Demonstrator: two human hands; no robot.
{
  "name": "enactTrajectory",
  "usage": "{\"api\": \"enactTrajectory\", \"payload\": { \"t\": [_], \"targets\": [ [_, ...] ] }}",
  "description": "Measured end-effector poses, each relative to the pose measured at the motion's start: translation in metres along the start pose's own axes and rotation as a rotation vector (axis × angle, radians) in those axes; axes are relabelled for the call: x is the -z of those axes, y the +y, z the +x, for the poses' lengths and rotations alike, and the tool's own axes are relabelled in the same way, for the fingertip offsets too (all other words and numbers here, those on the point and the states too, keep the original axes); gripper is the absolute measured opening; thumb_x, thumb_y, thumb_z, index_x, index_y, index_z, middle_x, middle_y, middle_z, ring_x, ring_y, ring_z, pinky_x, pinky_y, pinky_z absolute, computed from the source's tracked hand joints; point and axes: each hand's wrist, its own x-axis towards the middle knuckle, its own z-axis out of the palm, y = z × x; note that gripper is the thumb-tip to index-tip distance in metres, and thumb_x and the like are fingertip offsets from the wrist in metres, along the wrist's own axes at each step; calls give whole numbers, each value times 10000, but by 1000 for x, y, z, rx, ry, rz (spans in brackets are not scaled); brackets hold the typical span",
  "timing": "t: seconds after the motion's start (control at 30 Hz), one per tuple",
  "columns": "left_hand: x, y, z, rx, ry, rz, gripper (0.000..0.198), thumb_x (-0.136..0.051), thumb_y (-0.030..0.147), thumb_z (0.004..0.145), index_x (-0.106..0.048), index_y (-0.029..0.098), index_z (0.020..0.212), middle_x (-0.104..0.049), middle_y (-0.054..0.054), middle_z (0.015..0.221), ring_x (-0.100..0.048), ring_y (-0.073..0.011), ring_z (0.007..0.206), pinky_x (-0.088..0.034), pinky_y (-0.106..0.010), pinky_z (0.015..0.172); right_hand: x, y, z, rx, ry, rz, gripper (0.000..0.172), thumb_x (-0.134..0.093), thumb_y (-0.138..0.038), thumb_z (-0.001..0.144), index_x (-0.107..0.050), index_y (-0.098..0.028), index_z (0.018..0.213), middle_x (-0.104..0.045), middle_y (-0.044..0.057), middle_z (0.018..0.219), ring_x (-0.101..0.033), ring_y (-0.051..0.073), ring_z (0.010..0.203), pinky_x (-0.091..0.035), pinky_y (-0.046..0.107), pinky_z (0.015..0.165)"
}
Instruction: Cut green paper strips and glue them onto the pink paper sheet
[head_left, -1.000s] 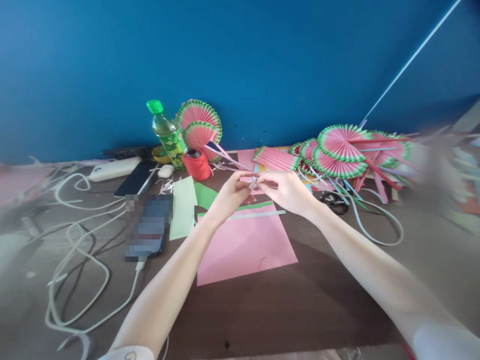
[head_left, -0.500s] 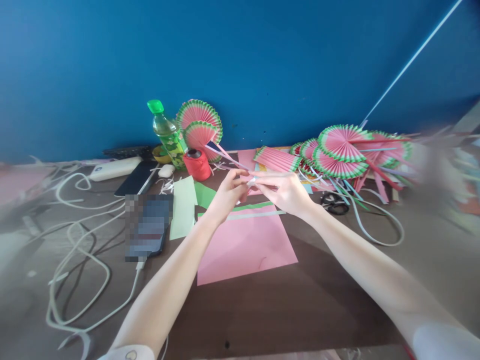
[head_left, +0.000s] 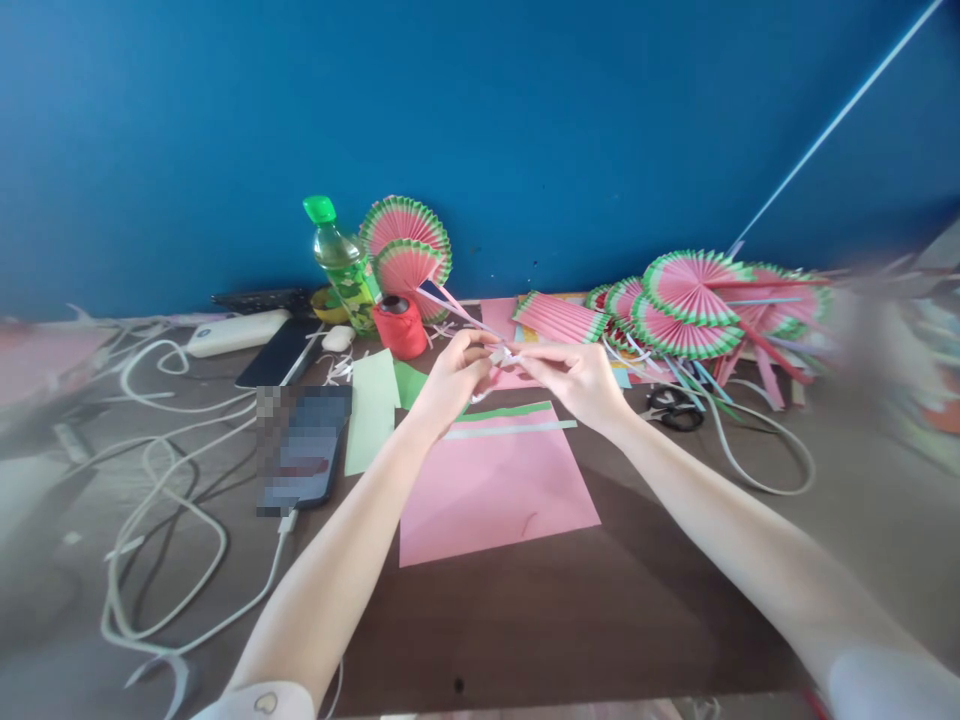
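My left hand and my right hand meet above the far edge of a pink paper sheet. Both have their fingers pinched on a small white strip, thin like paper or tape; its exact kind is too small to tell. One end curls down below the left fingers. Along the sheet's far edge lie a green paper strip and a pale green strip. Left of the sheet rests a pale green paper piece.
Pleated watermelon fans lie piled at the right; another fan leans on the blue wall by a green-capped bottle and red spool. Black scissors lie right. Phone, power bank and white cables fill the left.
The view has shifted slightly, moving the table things a little right. Both hands stay together, and more of the white strip shows between their fingers.
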Motion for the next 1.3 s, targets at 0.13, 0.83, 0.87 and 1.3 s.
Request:
{"api": "enactTrajectory", "payload": {
  "t": [0.13,0.83,0.87,1.3],
  "targets": [
    [9,-3,3,-58,69,248,195,-439,144,745,-458,180,935,-643,-6,713,-420,-71,457,-313,-201,473,11,-4,4,-41,38,-4,241,-565,-347,781,-703,-178,882,-657,67,1079,-643,216,894,-535,345,764],
    [-11,-32,-6,-104,-249,927,54,-523,159,718,-569,185,706,-610,-32,743,-545,-172,700,-417,-297,678,47,14,11,-512,-634,-658,261,-646,-205,606,-420,-223,736,-604,-26,577,-599,170,537,-418,264,448],
    [-12,-32,-7,-93,-252,927,36,-537,161,712,-562,183,699,-607,-34,738,-546,-174,698,-417,-298,674,46,17,11,-521,-655,-623,273,-636,-184,605,-399,-227,733,-600,-31,574,-592,162,525,-417,259,439],
    [-14,-33,-9,-86,-344,983,73,-587,152,645,-573,179,711,-573,-35,732,-537,-196,749,-408,-291,675,36,16,6,-273,-721,-674,296,-583,-108,601,-364,-232,757,-603,-36,648,-559,127,514,-381,234,407]
  ]
}}
